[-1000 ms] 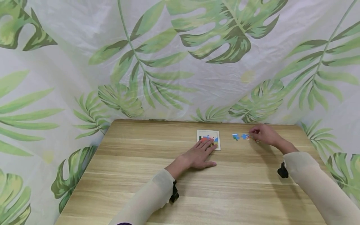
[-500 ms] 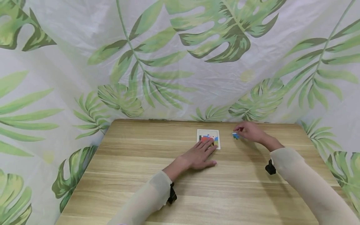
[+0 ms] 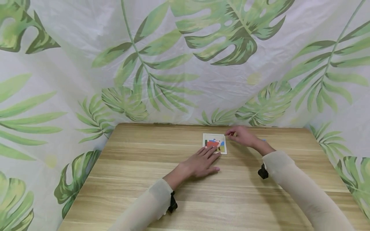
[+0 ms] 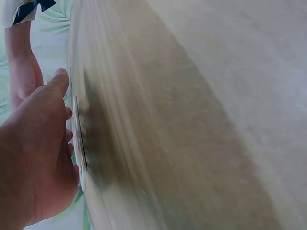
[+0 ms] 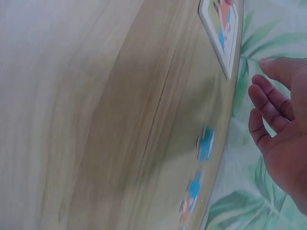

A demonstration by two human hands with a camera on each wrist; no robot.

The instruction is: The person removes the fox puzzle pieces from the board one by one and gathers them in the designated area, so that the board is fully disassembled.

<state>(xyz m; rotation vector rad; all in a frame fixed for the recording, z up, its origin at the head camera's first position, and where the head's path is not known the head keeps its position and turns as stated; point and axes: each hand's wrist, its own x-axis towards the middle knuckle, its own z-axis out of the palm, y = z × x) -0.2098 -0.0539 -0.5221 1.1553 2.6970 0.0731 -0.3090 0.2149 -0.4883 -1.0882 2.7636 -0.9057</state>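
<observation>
The left hand (image 3: 200, 163) lies flat on the wooden table (image 3: 144, 179), palm down, fingers straight and spread a little, grasping nothing. Its fingertips rest on the near edge of the puzzle board (image 3: 214, 143), a small white-framed square that sits toward the table's far edge, a bit right of the middle. The left wrist view shows the same: the thin board (image 4: 77, 139) seen edge-on under the fingers of that hand (image 4: 36, 153).

The board carries a partly filled picture in red, blue and some green.

Just beyond the board's far right corner hovers the right hand (image 3: 242, 136), its fingers loosely bent. From the head view I cannot tell whether it pinches anything. In the right wrist view the hand (image 5: 280, 139) is relaxed with the palm bare and nothing between the visible fingers, above the table near the board (image 5: 221, 36).

Further right, along the far edge of the table, lie the loose puzzle pieces (image 5: 205, 143), mostly blue, one with some red, set in a short row and each a little apart from the next. In the head view the right forearm hides most of them.
</observation>
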